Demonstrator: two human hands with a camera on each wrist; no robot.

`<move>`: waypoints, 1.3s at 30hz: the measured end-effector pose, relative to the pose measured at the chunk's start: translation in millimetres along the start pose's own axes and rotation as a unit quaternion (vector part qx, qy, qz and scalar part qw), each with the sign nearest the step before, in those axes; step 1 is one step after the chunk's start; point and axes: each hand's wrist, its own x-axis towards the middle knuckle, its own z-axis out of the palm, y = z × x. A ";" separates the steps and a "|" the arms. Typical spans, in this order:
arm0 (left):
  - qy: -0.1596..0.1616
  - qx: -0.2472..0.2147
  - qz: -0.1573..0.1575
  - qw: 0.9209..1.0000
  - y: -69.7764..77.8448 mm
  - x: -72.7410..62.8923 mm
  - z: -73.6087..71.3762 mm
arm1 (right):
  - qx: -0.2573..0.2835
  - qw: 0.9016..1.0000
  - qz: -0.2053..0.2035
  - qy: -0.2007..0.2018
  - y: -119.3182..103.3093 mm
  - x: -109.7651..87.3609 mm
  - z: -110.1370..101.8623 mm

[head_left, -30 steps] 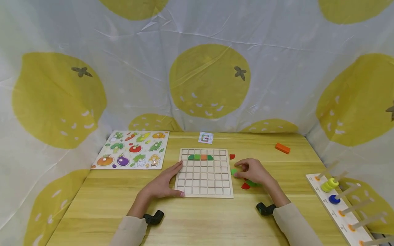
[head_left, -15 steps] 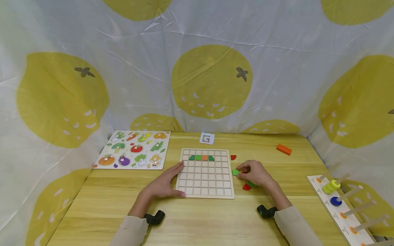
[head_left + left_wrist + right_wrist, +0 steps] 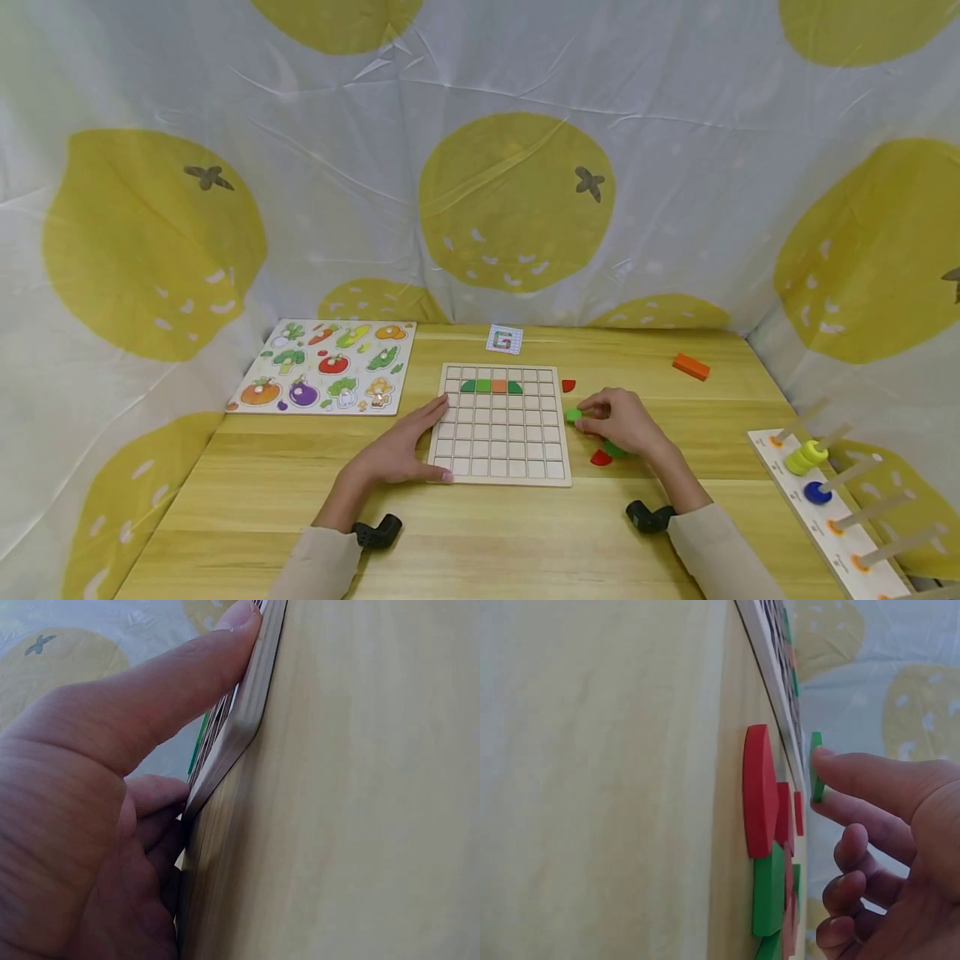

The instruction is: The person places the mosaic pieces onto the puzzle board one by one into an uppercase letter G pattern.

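The wooden grid board (image 3: 498, 425) lies in front of me, with a row of two dark green quarter-round pieces, a green square and an orange square (image 3: 499, 386) set in it. My left hand (image 3: 393, 446) rests against the board's left side, its thumb at the near corner and its fingers spread along the edge. Between thumb and index finger, my right hand (image 3: 618, 419) pinches a small green square tile (image 3: 817, 766), raised just off the board's right edge. Under and beside that hand lie loose red (image 3: 758, 791) and green (image 3: 769, 889) pieces.
A patterned card (image 3: 505, 339) showing a coloured G lies behind the board. The vegetable puzzle (image 3: 322, 367) is at the back left. An orange block (image 3: 691, 367) sits at the back right, and a peg stand (image 3: 825, 508) with rings runs along the right side.
My right hand has lifted the green tile from the table and tilted it between thumb and index finger. The left hand stays at the board's edge.
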 end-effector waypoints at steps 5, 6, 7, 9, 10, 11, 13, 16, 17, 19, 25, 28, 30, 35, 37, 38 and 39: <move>-0.002 -0.004 -0.003 1.000 0.0 0.2 1.2 | 0.010 1.000 -0.004 0.000 -8.6 0.9 -0.1; -0.001 -0.005 -0.003 1.000 0.0 0.2 1.3 | 0.014 1.000 -0.001 0.000 -10.7 1.4 0.2; -0.001 -0.005 -0.003 1.000 0.0 0.2 1.5 | 0.014 1.000 -0.005 0.000 -12.3 2.0 0.4; -0.001 -0.005 -0.002 1.000 -0.2 0.3 1.8 | 0.015 1.000 -0.006 0.002 -16.1 3.4 1.6; -0.001 -0.006 -0.002 1.000 -0.2 0.4 2.0 | 0.014 1.000 -0.008 0.004 -17.7 4.4 2.6; -0.002 -0.007 -0.002 1.000 -0.2 0.4 1.9 | 0.015 1.000 -0.009 0.005 -19.6 5.3 3.6; -0.002 -0.006 -0.002 1.000 -0.1 0.4 1.7 | 0.018 1.000 -0.013 0.008 -22.8 8.1 6.6; -0.002 -0.005 -0.003 1.000 0.9 -0.3 0.0 | 0.024 0.999 -0.019 0.011 -28.9 13.0 12.6; -0.001 -0.004 -0.003 1.000 1.4 -0.6 -0.7 | 0.026 0.999 -0.021 0.011 -31.3 14.8 14.8; 0.000 -0.002 -0.003 1.000 2.3 -1.0 -2.1 | 0.028 0.999 -0.026 0.013 -36.3 18.6 19.1; 0.000 0.001 -0.001 1.000 3.7 -0.9 -2.8 | 0.040 0.999 -0.030 0.012 -49.7 27.7 31.2; -0.001 0.000 -0.004 1.000 2.7 -0.9 -1.2 | 0.047 0.998 -0.029 0.006 -55.3 32.2 37.9; -0.001 0.000 -0.007 1.000 1.7 -1.2 -0.2 | 0.054 0.998 -0.027 0.003 -59.7 35.8 42.7; 0.000 0.000 -0.009 1.000 1.2 -1.8 0.0 | 0.063 0.998 -0.027 0.003 -70.4 45.5 55.8; -0.001 -0.001 -0.008 1.000 1.9 -1.7 -0.7 | 0.061 0.998 -0.031 0.004 -74.0 48.9 61.1; -0.002 0.000 -0.009 1.000 2.4 -1.6 -0.9 | 0.058 0.998 -0.034 0.005 -74.9 50.8 64.0; -0.002 0.000 -0.010 1.000 2.8 -1.5 -1.1 | 0.058 0.998 -0.037 0.004 -76.5 52.2 66.3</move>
